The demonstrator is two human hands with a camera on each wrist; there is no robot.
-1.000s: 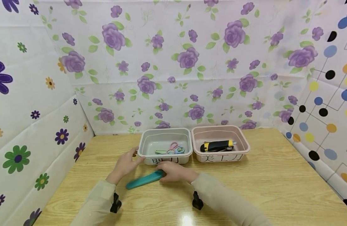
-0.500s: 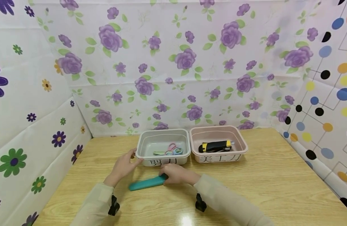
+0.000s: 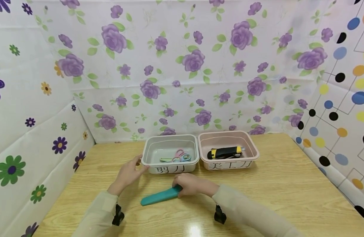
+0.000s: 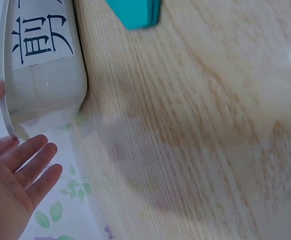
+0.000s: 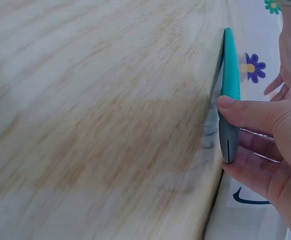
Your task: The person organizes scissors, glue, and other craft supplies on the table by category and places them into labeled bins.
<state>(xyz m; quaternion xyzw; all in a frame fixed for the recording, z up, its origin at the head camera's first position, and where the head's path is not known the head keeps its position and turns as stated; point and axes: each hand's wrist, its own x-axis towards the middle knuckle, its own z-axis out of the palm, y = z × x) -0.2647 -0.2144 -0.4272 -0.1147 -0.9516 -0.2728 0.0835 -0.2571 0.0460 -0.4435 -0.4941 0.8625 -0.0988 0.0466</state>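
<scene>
My right hand [image 3: 190,184] pinches a long, flat teal object [image 3: 160,197] by its dark end. In the right wrist view the teal object [image 5: 229,65] tapers away from the hand, and its grey end [image 5: 229,140] has a narrow slot. What kind of tool it is, I cannot tell. My left hand [image 3: 129,172] touches the left front corner of a grey plastic bin [image 3: 169,140], thumb at the rim and fingers loosely extended beside it. Inside the bin lie small scissors [image 3: 180,154] with pink and blue handles. Its label [image 4: 44,35] has black characters.
A pink bin [image 3: 253,151] stands against the grey bin's right side. It holds black-and-yellow utility knives [image 3: 226,152] and has a label in front. Both bins stand on a wooden table [image 3: 273,194], with patterned cloth [image 3: 176,83] behind and at the sides.
My right hand has drawn the teal object to the right and toward me, away from the grey bin's front. The left hand stays at the bin's corner. The view has shifted slightly.
</scene>
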